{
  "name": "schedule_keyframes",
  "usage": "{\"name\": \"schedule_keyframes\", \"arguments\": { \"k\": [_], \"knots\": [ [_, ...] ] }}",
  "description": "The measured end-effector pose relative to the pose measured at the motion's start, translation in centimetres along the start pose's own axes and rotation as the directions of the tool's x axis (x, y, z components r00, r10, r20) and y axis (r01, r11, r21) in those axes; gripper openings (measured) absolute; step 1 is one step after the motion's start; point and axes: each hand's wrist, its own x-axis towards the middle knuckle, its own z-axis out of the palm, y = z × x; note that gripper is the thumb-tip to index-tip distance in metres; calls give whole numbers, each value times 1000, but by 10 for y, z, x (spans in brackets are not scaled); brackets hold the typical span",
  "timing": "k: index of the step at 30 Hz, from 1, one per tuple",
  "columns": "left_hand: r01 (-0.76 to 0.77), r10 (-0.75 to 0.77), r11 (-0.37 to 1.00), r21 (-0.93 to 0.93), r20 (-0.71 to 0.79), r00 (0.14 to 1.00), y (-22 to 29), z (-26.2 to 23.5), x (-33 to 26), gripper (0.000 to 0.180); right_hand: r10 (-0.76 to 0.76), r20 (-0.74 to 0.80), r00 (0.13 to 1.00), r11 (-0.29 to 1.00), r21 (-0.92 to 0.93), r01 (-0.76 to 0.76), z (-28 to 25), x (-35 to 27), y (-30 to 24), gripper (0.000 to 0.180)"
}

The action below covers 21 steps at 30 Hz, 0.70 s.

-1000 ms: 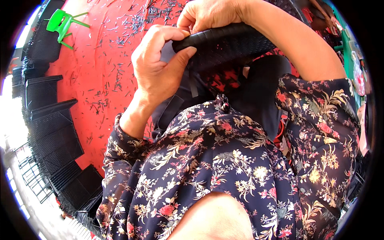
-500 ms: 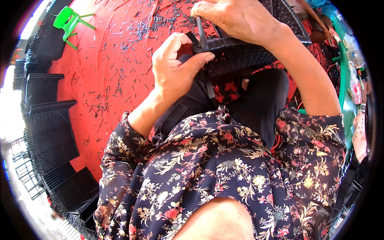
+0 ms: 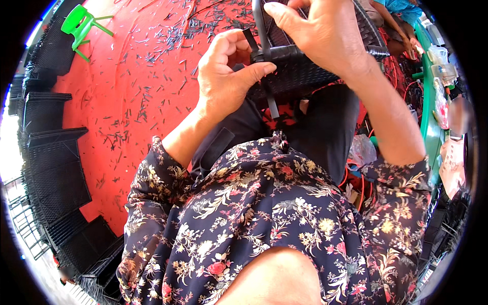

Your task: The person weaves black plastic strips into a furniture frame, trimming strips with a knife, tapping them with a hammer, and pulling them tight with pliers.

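Leans over a wide red floor [image 3: 109,86], edged at left by a row of dark woven panels [image 3: 58,168]. Wears a floral blouse [image 3: 274,208] and black trousers [image 3: 330,117]; has a green table [image 3: 430,112] off to the right. Keeps the black woven piece [image 3: 300,73] at upper middle, just beyond the knees, turned to bare more woven top surface than a second ago. Leaves a green chair [image 3: 79,23] standing at upper left, as before. Clamps the near left corner with the left hand [image 3: 223,68], thumb on the front of the rim and fingers curled behind, a little further right than a second ago. Raises the right hand [image 3: 328,38] over the piece, now well apart from the left instead of close beside it; loses its fingertips past the upper edge, so cannot tell whether clamped or loose. Shows a clear plastic bag [image 3: 362,150] near the right knee, newly in view. Stretches a flat black strip [image 3: 260,25] up from the rim and out of view, longer than half a second ago. Dangles a loose strip end [image 3: 273,104] below the corner.
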Motion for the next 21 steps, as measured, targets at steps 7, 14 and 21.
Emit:
{"name": "schedule_keyframes", "arguments": {
  "k": [7,14,21],
  "knots": [
    [-40,39,999,-30,-35,999,1,7,5,42,378,215,900,846,314,-431,10,-23,-11,18],
    [-136,131,972,189,40,991,11,10,9,36,382,78,921,660,674,-332,20,-32,5,23],
    [-325,314,907,269,85,946,6,13,17,33,275,-27,961,769,606,-203,8,-34,-6,30]
  ]
}}
